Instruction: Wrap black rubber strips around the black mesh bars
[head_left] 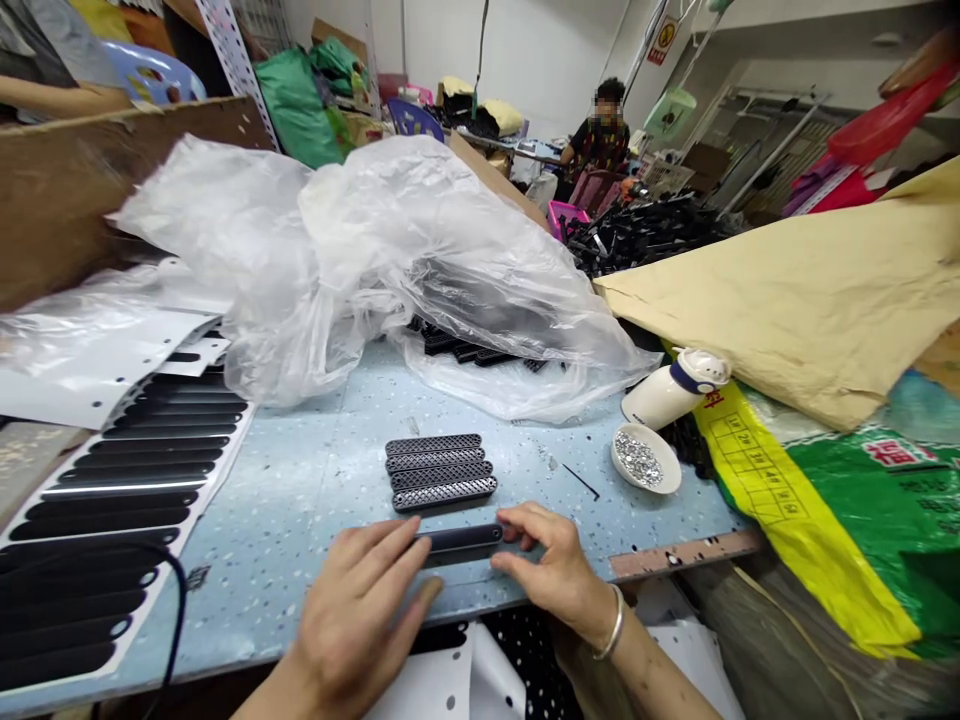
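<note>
A smooth dark strip-shaped piece [466, 539] lies near the front edge of the blue speckled table [300, 470]. My left hand [367, 595] covers its left end, fingers held together over it. At its right end, my right hand [551, 565] has thumb and index finger on either side of the tip; a bracelet circles that wrist. Just beyond, several black textured strips [441, 470] lie side by side in a stack of rows. To the right stands a white bowl [646, 458] of small silvery parts, with a thin black rod [581, 482] on the table beside it.
Clear plastic [435, 230] covers black parts at the back. A white bottle [675, 385] leans behind the bowl. On the left lies a sheet of black adhesive strips [135, 470], crossed by a black cable [180, 600]. A person [604, 135] sits far back.
</note>
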